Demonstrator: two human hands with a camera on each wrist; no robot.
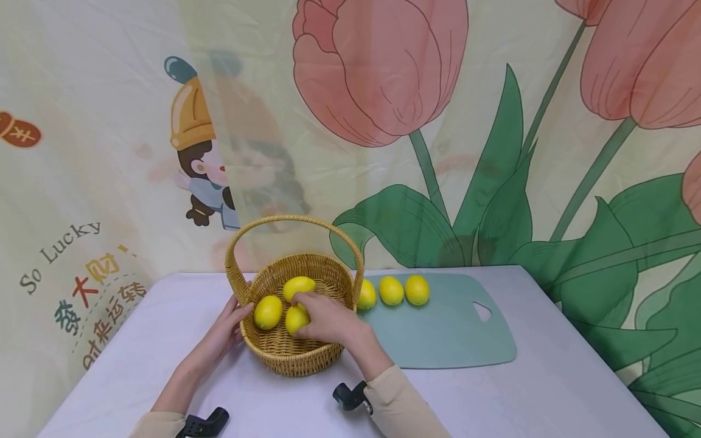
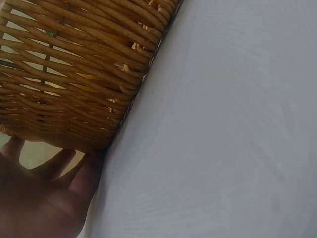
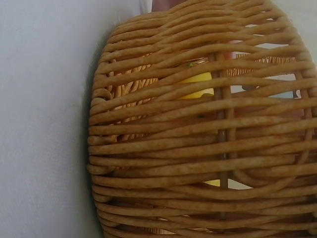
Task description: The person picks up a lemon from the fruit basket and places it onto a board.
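A round wicker basket (image 1: 296,365) with a tall arched handle (image 1: 294,218) stands on the table. My left hand (image 1: 226,325) holds its left side, thumb at the rim and the other fingers against the outer weave. Inside the basket, my right hand (image 1: 327,317) grips a lemon (image 1: 296,319) between thumb and fingers. Two more yellow lemons lie in there, one on the left (image 1: 268,312) and one towards the back (image 1: 298,287). Through the weave in the right wrist view, a patch of yellow lemon (image 3: 198,85) shows, while the right hand is mostly hidden.
To the basket's right lies a grey-green cutting board (image 1: 454,328) with a cut-out handle hole. Along its back edge sit three lemons (image 1: 391,291), the leftmost partly behind the basket. A white cloth (image 1: 553,377) covers the table, and a printed curtain (image 1: 263,91) hangs behind.
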